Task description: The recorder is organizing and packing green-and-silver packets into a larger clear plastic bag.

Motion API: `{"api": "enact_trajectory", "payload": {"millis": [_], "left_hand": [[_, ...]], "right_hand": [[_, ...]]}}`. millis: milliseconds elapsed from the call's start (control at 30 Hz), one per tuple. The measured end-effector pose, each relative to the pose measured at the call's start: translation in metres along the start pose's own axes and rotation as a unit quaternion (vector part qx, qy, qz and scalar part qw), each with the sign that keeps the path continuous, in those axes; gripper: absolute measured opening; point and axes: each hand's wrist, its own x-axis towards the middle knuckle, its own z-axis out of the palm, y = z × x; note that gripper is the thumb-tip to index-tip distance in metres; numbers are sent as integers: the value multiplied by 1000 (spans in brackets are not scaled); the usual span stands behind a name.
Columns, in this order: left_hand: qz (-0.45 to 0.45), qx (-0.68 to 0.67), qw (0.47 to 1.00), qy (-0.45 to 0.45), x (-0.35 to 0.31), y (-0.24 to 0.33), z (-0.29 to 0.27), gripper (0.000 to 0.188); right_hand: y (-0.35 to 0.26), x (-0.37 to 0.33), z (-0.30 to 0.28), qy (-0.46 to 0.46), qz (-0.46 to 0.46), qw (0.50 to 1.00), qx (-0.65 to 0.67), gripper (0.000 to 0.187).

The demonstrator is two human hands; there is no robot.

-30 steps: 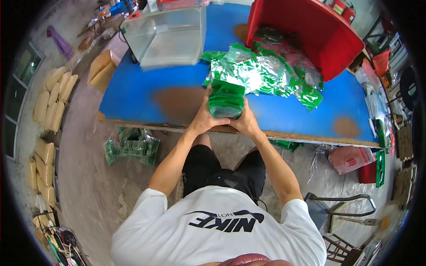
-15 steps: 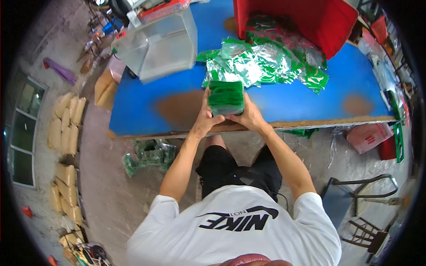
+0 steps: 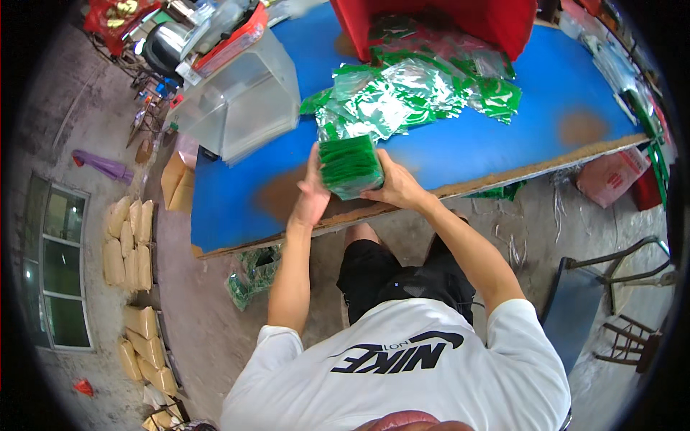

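A thick stack of flat green-and-clear plastic packets (image 3: 350,167) is held between my two hands, just above the near edge of the blue table. Against the stack's left side lies my left hand (image 3: 312,195), its fingers mostly hidden behind the packets. My right hand (image 3: 399,184) grips the right side, with the thumb along the near lower corner. Just beyond the stack, a loose heap of shiny green and silver packets (image 3: 410,93) spills from a red bin (image 3: 438,29) tipped on its side.
A translucent plastic box (image 3: 248,108) stands on the blue table (image 3: 546,144) at the left, with a red tray beyond it. An open cardboard box (image 3: 178,183) is left of the table. Below the edge lies a bundle of green packets (image 3: 251,276). A chair (image 3: 611,269) stands at right.
The stack has turned slightly and sits a little further left in view. My left thumb has moved off its near side toward the left. The whole view has rotated.
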Motion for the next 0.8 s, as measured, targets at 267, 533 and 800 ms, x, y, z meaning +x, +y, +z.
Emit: {"api": "enact_trajectory", "payload": {"millis": [267, 533, 800], "left_hand": [[5, 342, 937, 73, -2, -19, 28, 51], [27, 339, 933, 117, -20, -20, 24, 41], [120, 331, 915, 199, -10, -42, 20, 54]], "right_hand": [[18, 10, -4, -74, -26, 996, -34, 84], [1, 79, -78, -182, 0, 983, -14, 71], [94, 132, -76, 80, 116, 834, -533, 102]]}}
